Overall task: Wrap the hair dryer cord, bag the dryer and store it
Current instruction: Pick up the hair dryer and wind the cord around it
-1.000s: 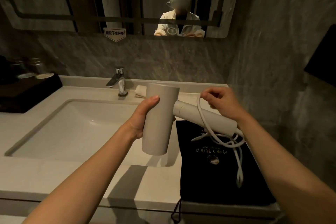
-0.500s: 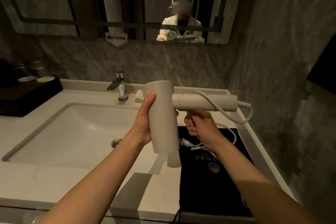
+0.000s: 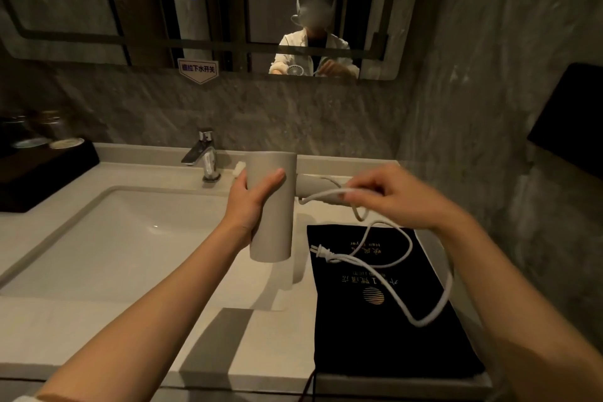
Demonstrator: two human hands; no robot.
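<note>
My left hand (image 3: 251, 202) grips the barrel of the beige hair dryer (image 3: 272, 228), held upright above the counter with its handle pointing right. My right hand (image 3: 394, 197) lies over the handle and pinches the white cord (image 3: 421, 320), which crosses the handle in a turn or two. The rest of the cord hangs in a long loose loop over the black drawstring bag (image 3: 385, 336) lying flat on the counter. The plug (image 3: 318, 251) dangles over the bag's upper left part.
A white sink basin (image 3: 114, 248) with a chrome faucet (image 3: 204, 157) lies to the left. A dark tray with jars (image 3: 42, 166) stands at the far left. A mirror hangs above, a stone wall closes in on the right, and the counter edge (image 3: 228, 378) runs near me.
My right hand has come up from under the handle to its top, carrying the cord around it. The loose loop now hangs lower over the bag. The dryer has barely moved.
</note>
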